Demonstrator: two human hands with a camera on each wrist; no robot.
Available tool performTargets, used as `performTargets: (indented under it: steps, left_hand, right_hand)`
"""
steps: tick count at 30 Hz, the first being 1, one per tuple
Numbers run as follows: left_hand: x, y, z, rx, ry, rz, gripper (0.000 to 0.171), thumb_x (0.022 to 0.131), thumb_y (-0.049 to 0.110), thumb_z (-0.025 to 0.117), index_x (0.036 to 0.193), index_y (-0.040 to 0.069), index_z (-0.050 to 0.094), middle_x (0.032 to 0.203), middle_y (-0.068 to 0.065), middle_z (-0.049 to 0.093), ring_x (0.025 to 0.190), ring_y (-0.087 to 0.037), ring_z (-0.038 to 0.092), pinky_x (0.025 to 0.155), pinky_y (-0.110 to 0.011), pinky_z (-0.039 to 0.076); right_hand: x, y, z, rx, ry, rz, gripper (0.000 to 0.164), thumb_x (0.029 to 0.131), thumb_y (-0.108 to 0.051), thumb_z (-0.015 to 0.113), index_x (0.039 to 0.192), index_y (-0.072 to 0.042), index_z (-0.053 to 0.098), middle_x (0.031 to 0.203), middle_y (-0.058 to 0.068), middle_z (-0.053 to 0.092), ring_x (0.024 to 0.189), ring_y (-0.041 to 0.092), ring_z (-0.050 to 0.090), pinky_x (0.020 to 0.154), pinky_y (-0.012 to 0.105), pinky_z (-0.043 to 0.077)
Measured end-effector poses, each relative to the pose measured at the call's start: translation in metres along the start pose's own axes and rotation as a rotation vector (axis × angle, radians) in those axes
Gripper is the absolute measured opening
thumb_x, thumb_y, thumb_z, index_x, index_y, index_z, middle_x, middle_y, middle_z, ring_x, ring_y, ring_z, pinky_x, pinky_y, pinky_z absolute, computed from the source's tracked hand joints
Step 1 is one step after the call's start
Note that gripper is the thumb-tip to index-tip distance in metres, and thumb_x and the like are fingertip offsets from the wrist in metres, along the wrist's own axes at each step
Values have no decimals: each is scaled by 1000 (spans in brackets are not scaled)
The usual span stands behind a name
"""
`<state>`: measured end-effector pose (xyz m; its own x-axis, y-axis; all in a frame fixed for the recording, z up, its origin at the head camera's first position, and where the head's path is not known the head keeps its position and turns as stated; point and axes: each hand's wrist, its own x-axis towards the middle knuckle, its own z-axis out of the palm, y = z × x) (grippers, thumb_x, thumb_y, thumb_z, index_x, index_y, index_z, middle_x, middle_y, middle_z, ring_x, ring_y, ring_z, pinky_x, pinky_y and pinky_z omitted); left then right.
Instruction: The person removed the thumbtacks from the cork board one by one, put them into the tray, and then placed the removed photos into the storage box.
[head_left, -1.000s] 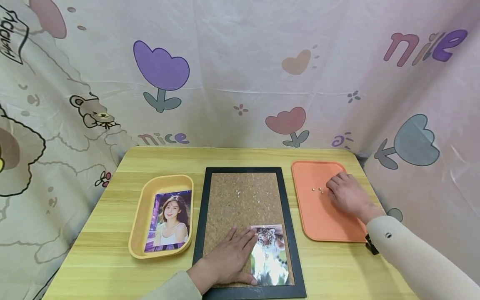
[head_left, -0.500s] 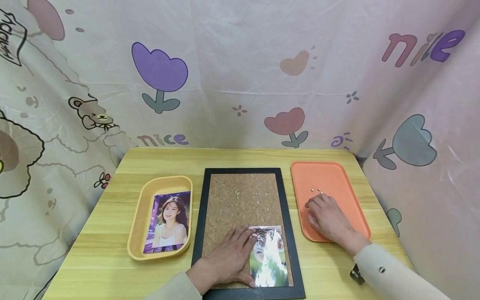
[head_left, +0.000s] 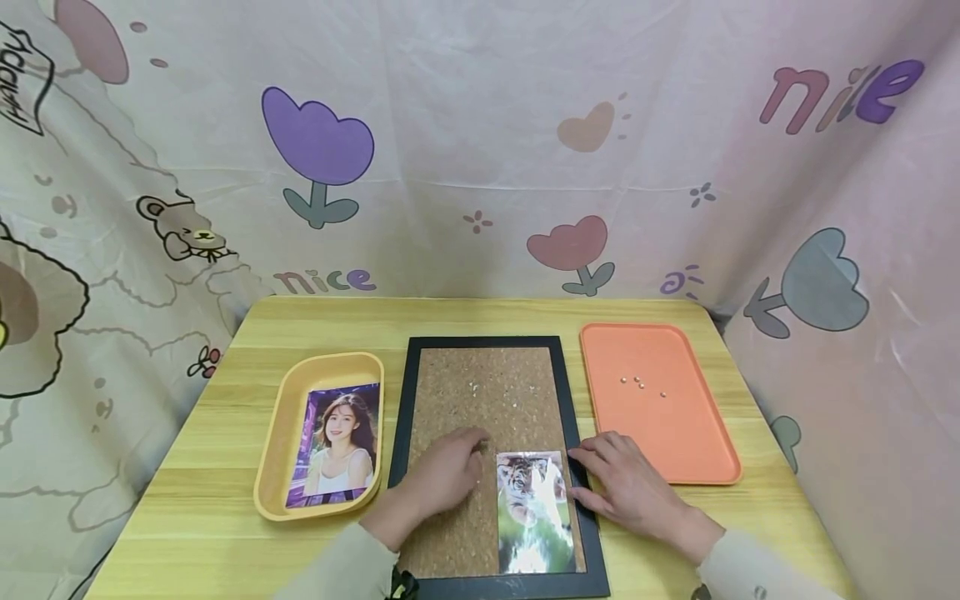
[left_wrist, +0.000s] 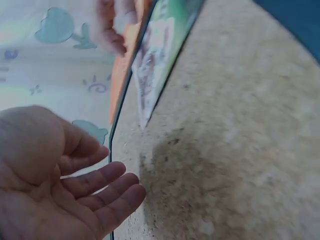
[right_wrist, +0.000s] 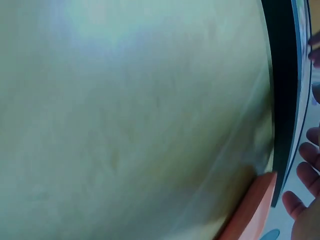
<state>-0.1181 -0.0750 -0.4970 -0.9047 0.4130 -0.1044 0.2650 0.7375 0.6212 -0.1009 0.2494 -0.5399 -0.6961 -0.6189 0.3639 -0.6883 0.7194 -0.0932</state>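
On the black-framed cork board [head_left: 487,392] lies a glossy tiger photo [head_left: 534,517], at the board's lower right. My left hand [head_left: 444,475] hovers over the cork left of the photo, fingers loosely bent. Its palm side appears in the left wrist view, where the hand [left_wrist: 75,175] holds nothing. At the right rim of the frame is my right hand [head_left: 626,483], thumb and fingers apart, fingertips near the photo's right edge. No object shows between the right hand's fingers [right_wrist: 307,172] in the right wrist view. Whether those fingertips touch the frame I cannot tell.
A yellow tray [head_left: 272,467] with portrait photos [head_left: 341,446] stands left of the board. To the right lies an orange tray [head_left: 675,442] bearing several tiny gold-coloured studs [head_left: 637,380]. A patterned curtain [head_left: 450,150] hangs behind the wooden table [head_left: 202,500].
My left hand has lifted from beside the photo and shifted up the board. The right hand has left the orange tray and come leftward to the frame's right rim.
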Motion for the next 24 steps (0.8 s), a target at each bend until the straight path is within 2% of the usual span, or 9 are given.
performTargets:
  steps: [2,5,9,12,17,24]
  left_hand:
    - [3,0,-3,-90,25,-69,31,107,10,54,135,4,66,128,-12,72,121,-31,68,101,-52,57]
    - [6,-2,-6,-310,16,-161,29,109,9,50,132,1,66,116,-14,73,105,-28,71,88,-47,61]
    - [3,-5,-9,-656,-65,-250,28,109,6,49,131,-7,60,106,-18,69,88,-21,68,76,-38,62]
    - [-4,-5,-11,-826,-146,-321,29,107,4,49,132,-10,57,109,-21,69,88,-20,69,77,-35,64]
    - [-16,-6,-6,-989,-263,-417,29,105,1,49,131,-10,56,114,-23,70,88,-21,74,81,-35,66]
    - [-26,-10,6,-1112,-353,-437,34,104,2,50,134,-13,52,113,-26,72,94,-27,77,85,-38,66]
  right_hand:
    - [-2,-7,1,5,-18,5,55,90,-51,79,130,-12,72,120,2,67,112,21,60,97,48,53]
    - [-4,-15,2,13,-42,10,63,89,-57,78,134,-15,70,121,0,65,111,18,58,97,47,52]
    - [-7,-22,4,16,-67,15,72,89,-65,74,140,-16,67,123,-2,63,110,17,55,98,46,50]
    - [-9,-24,6,-1,-74,17,77,88,-70,71,144,-17,65,124,-1,62,111,17,55,99,46,49]
    - [-11,-24,8,-29,-73,5,81,87,-74,70,144,-16,66,126,0,62,113,19,55,98,46,49]
    - [-12,-24,11,-39,-70,0,78,88,-74,68,140,-16,69,128,1,61,115,19,55,98,46,49]
